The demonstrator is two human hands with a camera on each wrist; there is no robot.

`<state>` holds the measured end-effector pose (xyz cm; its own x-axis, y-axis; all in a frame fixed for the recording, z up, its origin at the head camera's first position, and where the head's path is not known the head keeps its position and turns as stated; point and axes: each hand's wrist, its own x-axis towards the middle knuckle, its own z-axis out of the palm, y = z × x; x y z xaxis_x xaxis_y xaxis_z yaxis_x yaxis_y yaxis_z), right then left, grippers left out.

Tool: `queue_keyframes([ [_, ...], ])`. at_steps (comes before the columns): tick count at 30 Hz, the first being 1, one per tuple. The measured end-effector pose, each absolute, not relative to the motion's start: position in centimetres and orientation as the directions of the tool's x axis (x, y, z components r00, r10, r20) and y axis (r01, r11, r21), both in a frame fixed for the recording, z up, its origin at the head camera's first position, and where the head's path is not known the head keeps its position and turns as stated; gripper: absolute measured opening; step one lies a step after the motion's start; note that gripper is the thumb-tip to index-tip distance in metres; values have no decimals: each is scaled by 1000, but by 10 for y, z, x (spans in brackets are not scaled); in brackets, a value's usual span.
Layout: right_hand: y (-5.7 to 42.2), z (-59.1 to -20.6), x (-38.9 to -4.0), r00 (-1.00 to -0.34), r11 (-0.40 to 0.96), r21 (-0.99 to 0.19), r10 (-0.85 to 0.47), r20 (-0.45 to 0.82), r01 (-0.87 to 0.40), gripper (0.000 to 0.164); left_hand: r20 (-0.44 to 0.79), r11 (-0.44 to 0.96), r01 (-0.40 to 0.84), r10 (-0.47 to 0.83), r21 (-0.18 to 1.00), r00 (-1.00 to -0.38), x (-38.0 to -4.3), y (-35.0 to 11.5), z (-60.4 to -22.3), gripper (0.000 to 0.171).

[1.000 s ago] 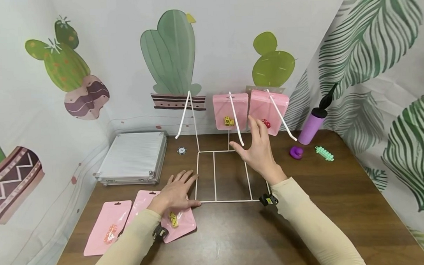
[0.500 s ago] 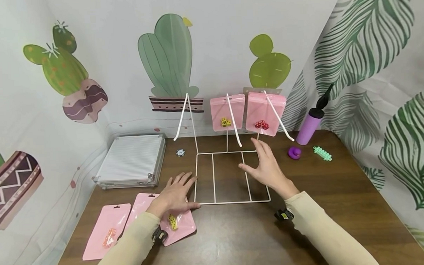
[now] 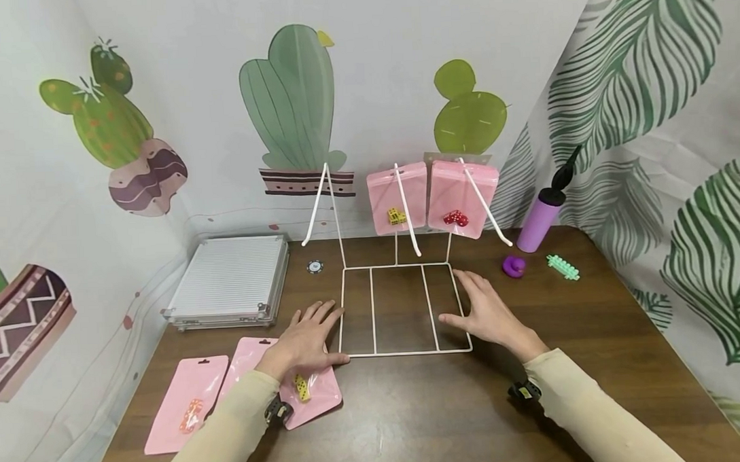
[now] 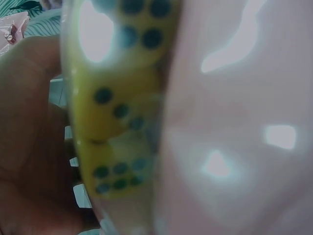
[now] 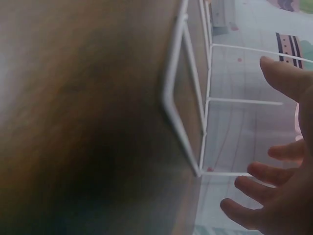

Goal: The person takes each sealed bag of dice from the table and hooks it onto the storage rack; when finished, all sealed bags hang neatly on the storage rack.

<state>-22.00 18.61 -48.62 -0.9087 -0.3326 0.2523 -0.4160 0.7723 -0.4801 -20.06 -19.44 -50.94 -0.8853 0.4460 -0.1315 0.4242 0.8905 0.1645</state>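
Observation:
My left hand (image 3: 306,338) lies with fingers spread at the left side of a white wire rack (image 3: 405,353), thumb near its front corner. Partly under that hand and sleeve is a pink zip bag (image 3: 327,399) holding yellow dice (image 3: 302,388); those yellow dice (image 4: 117,112) loom large in the left wrist view. Over the right side of the rack's base hovers my right hand (image 3: 492,315), fingers extended and nothing in it. Two pink bags hang from the rack's middle and right prongs: one bag (image 3: 381,190) with yellow dice, one bag (image 3: 444,184) with red dice.
Another pink bag (image 3: 179,384) with orange dice lies at the left. Behind it sits a silver case (image 3: 227,273), with a poker chip (image 3: 315,267) beside it. A purple hand pump (image 3: 538,225), purple duck (image 3: 514,267) and green toy (image 3: 563,267) stand at the back right.
My right hand has moved away from the hanging bags, down and to the right. The hanging bags have shifted slightly. My left hand has stayed in place.

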Motion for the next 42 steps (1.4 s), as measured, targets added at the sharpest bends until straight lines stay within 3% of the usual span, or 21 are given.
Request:
queue_keyframes([
  [14, 213, -510, -205, -915, 850, -352, -401, 52, -393, 105, -135, 886, 435, 457, 160, -879, -201, -192, -510, 99],
  [23, 217, -515, -202, -908, 862, -308, -420, 13, -403, 106, -146, 887, 426, 452, 178, -880, -202, -190, -507, 100],
  [30, 217, -517, -201, -905, 863, -293, -426, 19, -412, 106, -9, 860, 446, 462, 246, -887, -193, -194, -492, 90],
  [37, 216, -515, -203, -900, 859, -290, -436, 16, -422, 105, 215, 836, 328, 257, 441, -942, -160, -208, -475, 68],
  [42, 217, -514, -205, -901, 860, -292, -432, 17, -418, 104, 244, 839, 201, 84, 506, -966, -133, -212, -476, 64],
])
